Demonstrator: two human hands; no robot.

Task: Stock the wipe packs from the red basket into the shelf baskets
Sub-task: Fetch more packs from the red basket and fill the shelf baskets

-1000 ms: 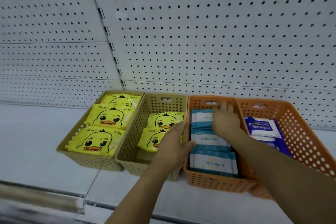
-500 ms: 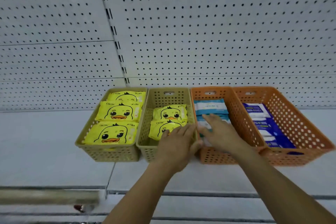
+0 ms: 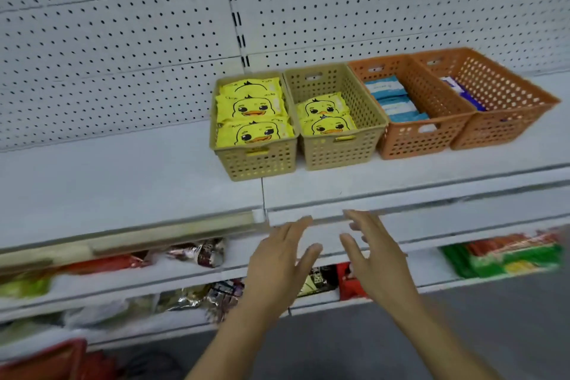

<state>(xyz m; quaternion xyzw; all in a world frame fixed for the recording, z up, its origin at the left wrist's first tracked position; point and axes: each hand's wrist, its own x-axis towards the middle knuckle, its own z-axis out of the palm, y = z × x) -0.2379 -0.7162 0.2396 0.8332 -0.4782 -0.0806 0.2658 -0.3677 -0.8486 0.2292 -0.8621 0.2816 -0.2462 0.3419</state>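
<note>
Fingers (image 3: 294, 228) of left hand (image 3: 274, 271) and right hand (image 3: 379, 268) spread loose, holding nothing, before the shelf edge (image 3: 431, 203). The red basket (image 3: 40, 361), blurred, seems at near left: reach down there, then lay wipe packs (image 3: 253, 133) flat in the far shelf baskets (image 3: 339, 154).
</note>
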